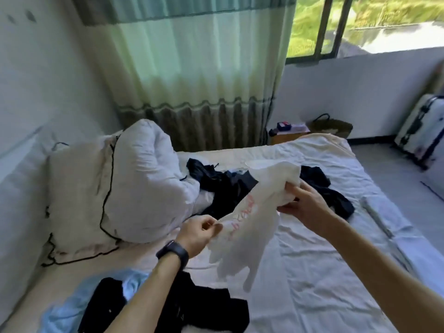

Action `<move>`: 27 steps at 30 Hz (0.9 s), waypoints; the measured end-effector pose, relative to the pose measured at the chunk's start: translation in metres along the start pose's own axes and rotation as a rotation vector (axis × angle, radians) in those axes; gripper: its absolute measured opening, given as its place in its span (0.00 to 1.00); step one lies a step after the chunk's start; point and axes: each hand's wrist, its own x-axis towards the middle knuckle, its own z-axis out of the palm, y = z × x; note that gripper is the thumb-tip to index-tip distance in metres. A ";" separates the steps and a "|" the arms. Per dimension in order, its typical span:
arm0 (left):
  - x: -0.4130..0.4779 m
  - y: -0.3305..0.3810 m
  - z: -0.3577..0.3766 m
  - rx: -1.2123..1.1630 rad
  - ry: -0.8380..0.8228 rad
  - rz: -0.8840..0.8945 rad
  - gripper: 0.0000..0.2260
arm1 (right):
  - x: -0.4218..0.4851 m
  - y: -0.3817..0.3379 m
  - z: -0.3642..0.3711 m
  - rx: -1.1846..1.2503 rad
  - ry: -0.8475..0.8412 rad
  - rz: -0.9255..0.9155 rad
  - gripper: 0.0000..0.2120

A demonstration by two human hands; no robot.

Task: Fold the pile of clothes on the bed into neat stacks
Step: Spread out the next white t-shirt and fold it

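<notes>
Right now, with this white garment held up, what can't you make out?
Head view:
Pink print on the white garment: blurred, creased, unreadable.
Dark clothes pile: partly hidden behind the garment, so uncountable.
Light blue garment: cut off by the bottom edge.
Box on the bedside table: too small to identify.

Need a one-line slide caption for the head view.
Head view: left hand pinches and right hand grips a white garment with red print, held up over the bed; dark clothes lie unfolded behind.

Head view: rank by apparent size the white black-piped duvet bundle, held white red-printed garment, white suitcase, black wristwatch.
1. white black-piped duvet bundle
2. white red-printed garment
3. white suitcase, farther off and cropped, so unsure
4. black wristwatch
</notes>
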 end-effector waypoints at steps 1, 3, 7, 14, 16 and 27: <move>0.002 0.015 -0.009 0.014 0.007 -0.006 0.08 | 0.002 -0.007 -0.017 0.040 0.028 0.002 0.08; 0.011 0.049 -0.028 0.033 0.046 0.011 0.07 | 0.006 -0.020 -0.044 0.049 0.081 -0.003 0.05; 0.026 0.128 -0.061 0.006 0.072 0.106 0.04 | 0.011 -0.031 -0.076 -0.004 0.125 -0.016 0.04; 0.023 0.215 -0.053 -0.193 -0.162 0.108 0.06 | 0.018 -0.052 -0.074 -0.124 0.234 -0.057 0.10; 0.022 0.226 -0.050 -0.265 -0.167 0.095 0.06 | 0.014 -0.067 -0.065 -0.491 0.250 -0.079 0.17; 0.026 0.242 -0.037 -0.404 -0.137 0.118 0.04 | -0.050 -0.101 0.020 -0.566 -0.057 -0.476 0.25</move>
